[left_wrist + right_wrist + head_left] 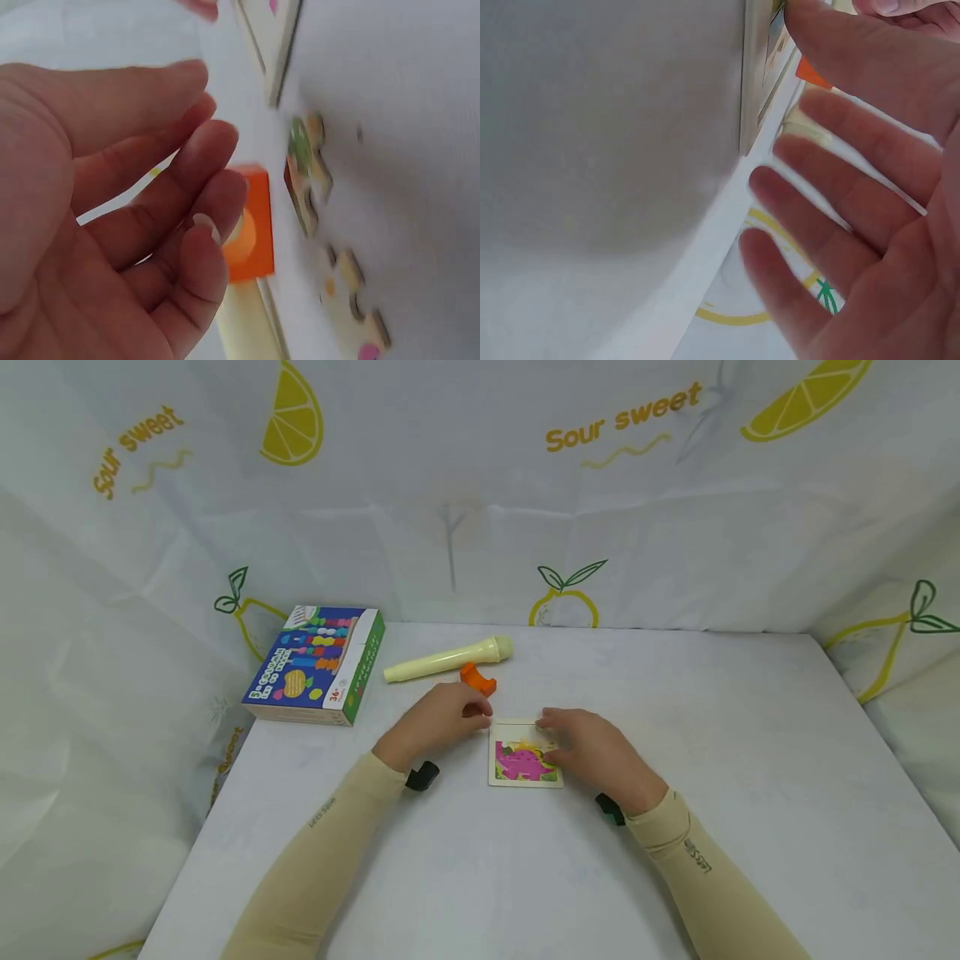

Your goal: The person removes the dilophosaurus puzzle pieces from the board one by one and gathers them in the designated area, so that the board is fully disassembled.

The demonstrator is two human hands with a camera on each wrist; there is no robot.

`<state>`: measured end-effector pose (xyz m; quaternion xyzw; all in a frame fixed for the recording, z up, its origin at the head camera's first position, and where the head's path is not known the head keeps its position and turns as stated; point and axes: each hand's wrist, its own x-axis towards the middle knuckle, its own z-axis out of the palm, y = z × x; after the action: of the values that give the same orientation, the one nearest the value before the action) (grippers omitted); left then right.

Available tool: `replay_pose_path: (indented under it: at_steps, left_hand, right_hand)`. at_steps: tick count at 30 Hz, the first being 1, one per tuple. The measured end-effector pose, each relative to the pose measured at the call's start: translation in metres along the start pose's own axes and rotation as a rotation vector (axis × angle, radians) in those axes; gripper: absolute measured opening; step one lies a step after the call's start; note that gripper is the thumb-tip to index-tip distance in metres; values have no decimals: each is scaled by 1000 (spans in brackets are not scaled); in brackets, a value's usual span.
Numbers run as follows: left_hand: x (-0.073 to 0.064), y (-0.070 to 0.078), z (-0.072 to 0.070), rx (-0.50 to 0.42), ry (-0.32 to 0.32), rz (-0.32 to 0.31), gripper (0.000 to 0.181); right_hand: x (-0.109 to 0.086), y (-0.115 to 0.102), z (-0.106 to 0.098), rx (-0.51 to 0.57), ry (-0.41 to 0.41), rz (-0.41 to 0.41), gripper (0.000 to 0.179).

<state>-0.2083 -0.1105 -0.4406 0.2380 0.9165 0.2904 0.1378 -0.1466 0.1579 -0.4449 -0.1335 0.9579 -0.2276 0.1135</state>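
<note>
A small square jigsaw board with a pink dinosaur picture lies on the table between the two hands. My right hand is over its right side, thumb at the picture and the other fingers spread past the edge. In the right wrist view those fingers hold nothing. Just left of the board hovers my left hand, its fingers loosely bent with nothing between them. Two loose puzzle pieces, one with green and one with a pink spot, lie beside it in the left wrist view; the head view hides them.
An orange block with a curved notch lies beyond the left hand. Behind it is a pale yellow toy microphone. A blue toy box sits at the back left, before a white printed cloth.
</note>
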Motion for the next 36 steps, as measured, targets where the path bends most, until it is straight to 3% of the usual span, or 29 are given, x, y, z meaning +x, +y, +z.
replay_pose_path:
  at_steps: [5,15,22,36]
  left_hand:
    - [-2,12,9,21,-77,69,15]
    - [-3,19,22,59,-112,52,18]
    - [-3,20,24,90,-112,42,20]
    - [-3,21,25,57,-110,6,21]
  right_hand:
    - [0,-4,0,-19,-26,-74,41]
    - [-2,-2,4,-80,47,-229,28]
    - [-3,-2,5,-76,28,-185,30]
    - [-4,-5,3,-42,-19,-135,33]
